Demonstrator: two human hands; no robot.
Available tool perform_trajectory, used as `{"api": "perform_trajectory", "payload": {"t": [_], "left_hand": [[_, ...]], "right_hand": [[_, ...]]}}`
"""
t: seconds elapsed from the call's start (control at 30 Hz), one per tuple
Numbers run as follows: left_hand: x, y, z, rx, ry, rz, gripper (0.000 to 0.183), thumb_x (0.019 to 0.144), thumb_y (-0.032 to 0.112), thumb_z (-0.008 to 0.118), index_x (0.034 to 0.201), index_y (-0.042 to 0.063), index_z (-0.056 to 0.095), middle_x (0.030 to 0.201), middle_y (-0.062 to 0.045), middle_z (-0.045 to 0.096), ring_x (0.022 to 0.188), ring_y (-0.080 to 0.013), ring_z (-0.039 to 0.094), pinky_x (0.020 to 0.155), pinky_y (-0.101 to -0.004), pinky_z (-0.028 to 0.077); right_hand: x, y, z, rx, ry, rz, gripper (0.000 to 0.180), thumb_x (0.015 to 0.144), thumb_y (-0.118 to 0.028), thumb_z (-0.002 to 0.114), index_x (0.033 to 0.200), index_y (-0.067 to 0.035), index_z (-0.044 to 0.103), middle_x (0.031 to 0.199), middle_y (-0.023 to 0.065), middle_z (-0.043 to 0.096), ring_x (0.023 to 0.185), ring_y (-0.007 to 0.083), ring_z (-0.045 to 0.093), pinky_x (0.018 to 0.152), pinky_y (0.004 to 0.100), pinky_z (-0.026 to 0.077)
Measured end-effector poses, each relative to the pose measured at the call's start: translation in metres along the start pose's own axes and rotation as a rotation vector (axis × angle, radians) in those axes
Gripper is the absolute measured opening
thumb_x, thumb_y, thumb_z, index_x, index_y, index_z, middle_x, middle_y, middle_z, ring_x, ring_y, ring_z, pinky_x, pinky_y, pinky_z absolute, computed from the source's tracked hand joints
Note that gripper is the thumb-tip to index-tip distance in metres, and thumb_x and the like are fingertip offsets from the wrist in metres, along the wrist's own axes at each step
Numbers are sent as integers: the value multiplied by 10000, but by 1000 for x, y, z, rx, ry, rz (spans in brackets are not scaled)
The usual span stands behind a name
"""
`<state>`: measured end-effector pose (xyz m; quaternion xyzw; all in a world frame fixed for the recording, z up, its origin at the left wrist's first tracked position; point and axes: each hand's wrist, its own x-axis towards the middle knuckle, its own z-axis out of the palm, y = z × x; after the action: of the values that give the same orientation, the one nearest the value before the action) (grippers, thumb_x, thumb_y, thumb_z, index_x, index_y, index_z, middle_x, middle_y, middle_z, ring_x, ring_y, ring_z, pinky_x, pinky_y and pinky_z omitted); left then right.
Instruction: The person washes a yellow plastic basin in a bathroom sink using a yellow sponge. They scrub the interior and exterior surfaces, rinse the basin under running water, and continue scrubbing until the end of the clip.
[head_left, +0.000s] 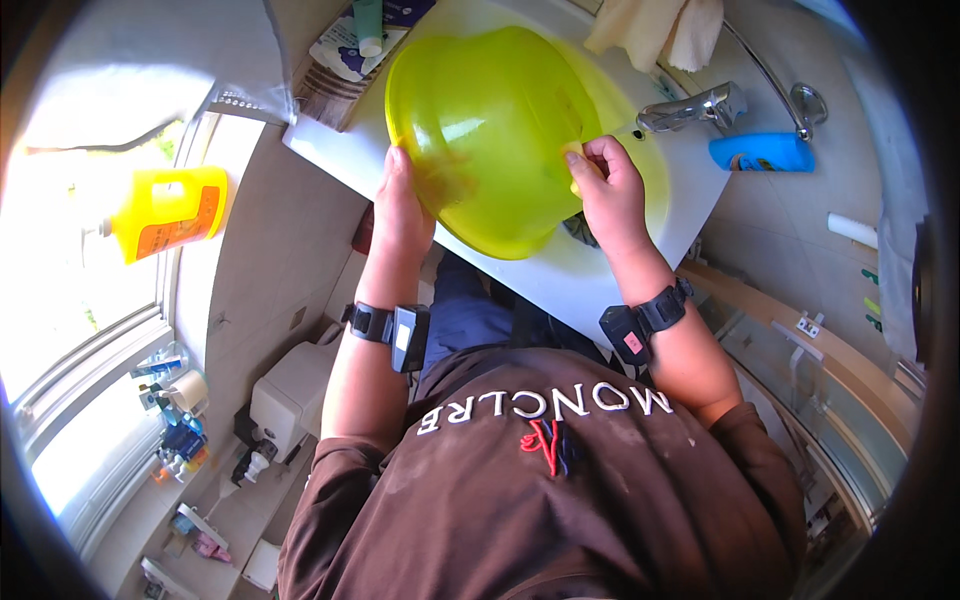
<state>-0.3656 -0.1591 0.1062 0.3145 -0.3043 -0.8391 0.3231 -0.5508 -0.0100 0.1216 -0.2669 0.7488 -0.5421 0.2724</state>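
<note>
A translucent yellow-green plastic basin (495, 142) is tilted over the white washbasin (315, 142). My left hand (401, 191) grips the left part of its rim, thumb towards me and fingers hidden behind. At the right side of the plastic basin, my right hand (611, 184) pinches a small yellow piece (576, 169), probably a sponge, against the wall. Just right of that hand is a chrome faucet (690, 111). A dark, crumpled item (581, 229) shows partly below the plastic basin; what it is I cannot tell.
A brush (330, 97), a printed packet (345, 49) and a green tube (368, 30) lie at the back left. A blue bottle (761, 152) is at right, near a hanging cream towel (660, 30). A yellow jug (172, 210) stands by the window; a toilet (292, 390) is lower left.
</note>
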Motion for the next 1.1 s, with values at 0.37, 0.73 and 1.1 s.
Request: {"api": "perform_trajectory", "payload": {"t": [0.37,0.73,1.1], "left_hand": [[-14,18,28,94,-50,18,420,1029,332,341,1331,42,381,1098,-172,607,895,-302,647,798,-428,535],[12,17,44,445,202,97,202,972,184,486,1014,-11,515,634,-101,588,423,-197,560,385,-280,452],[31,38,48,569,163,53,246,978,214,485,1047,-15,545,648,-107,597,443,-198,574,406,-284,464]], "right_hand": [[75,-79,33,-163,-4,-654,174,858,-130,652,995,-28,616,931,121,685,824,240,671,710,323,518],[77,-70,39,-667,-254,-1116,221,825,-66,565,1008,-32,683,1080,127,675,1060,257,627,964,378,476],[-10,-30,-10,-607,-586,-1019,238,826,-44,526,1000,-73,686,1103,100,669,1064,237,628,965,378,485]]}}
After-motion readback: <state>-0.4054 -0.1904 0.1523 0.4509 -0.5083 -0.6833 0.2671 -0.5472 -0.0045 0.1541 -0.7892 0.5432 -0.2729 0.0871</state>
